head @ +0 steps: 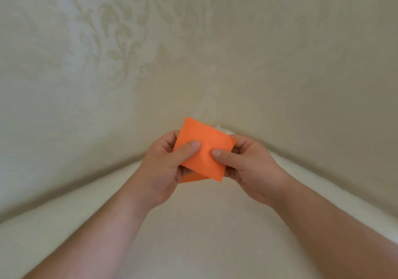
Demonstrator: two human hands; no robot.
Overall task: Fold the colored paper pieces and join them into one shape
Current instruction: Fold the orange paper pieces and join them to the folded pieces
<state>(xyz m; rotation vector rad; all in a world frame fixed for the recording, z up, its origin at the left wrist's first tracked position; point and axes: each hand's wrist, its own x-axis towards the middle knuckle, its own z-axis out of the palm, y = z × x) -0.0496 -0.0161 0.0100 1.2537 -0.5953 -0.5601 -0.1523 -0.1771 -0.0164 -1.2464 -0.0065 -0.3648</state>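
An orange paper square (pixel 204 141) is held up in the air just below the middle of the head view, tilted so one corner points up. My left hand (pixel 163 166) pinches its left side, thumb on the front and fingers behind. My right hand (pixel 247 164) pinches its right side the same way. A folded orange flap (pixel 192 178) shows below the square, between my hands. No other colored paper is in view.
A pale cloth with a faint leaf pattern (pixel 120 48) covers the table beyond my hands. Its near edge (pixel 103 179) curves across the view under my forearms. A small white corner (pixel 221 128) peeks out behind the paper.
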